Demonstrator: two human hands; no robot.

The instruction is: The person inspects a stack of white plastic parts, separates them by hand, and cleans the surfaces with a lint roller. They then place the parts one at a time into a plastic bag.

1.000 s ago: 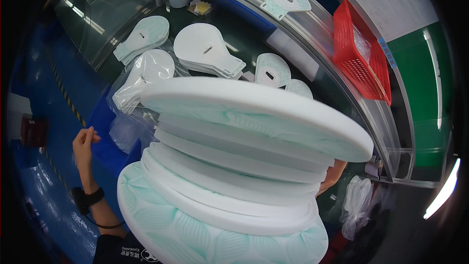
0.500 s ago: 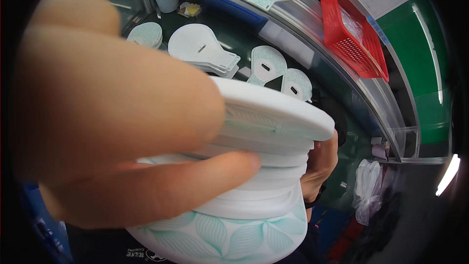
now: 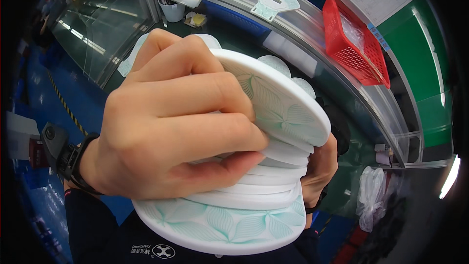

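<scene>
Stack of pads [image 3: 254, 200]: white, flat, rounded discs with a pale green leaf pattern, several layered one on another, held close under the camera in front of the person's chest and clear of the surface. The topmost pad [image 3: 278, 100] is tilted, its right edge raised away from the layers beneath; the lowest pad spreads widest toward the bottom of the view.

Left hand [image 3: 166, 122]: clenched over the top and left side of the stack, fingers curled across the upper pads, thumb pressed against the edges of the middle layers. A black band [image 3: 73, 159] sits on the wrist.

Right hand [image 3: 320, 168]: grasping the stack from its right side, mostly hidden behind the pads; only fingers and part of the palm show.

Surface [image 3: 229, 27]: dark green, behind the stack; more white pads [image 3: 305, 85] lie on it, partly hidden by the held ones.

White cup [image 3: 172, 10]: on the surface at the far left, with a small yellow item [image 3: 198, 19] just beside it.

Curved clear rail [image 3: 312, 29]: runs along the far edge of the surface; a single shaped pad with a tab [image 3: 275, 0] rests on top of it.

Red basket [image 3: 354, 44]: beyond the rail, upper right, holding clear bags.

Glass panels [image 3: 97, 24]: upper left, in metal frames.

Blue floor [image 3: 44, 98]: left side, with a striped line across it.

Bundle of clear plastic [image 3: 371, 198]: lower right, well apart from the hands.
</scene>
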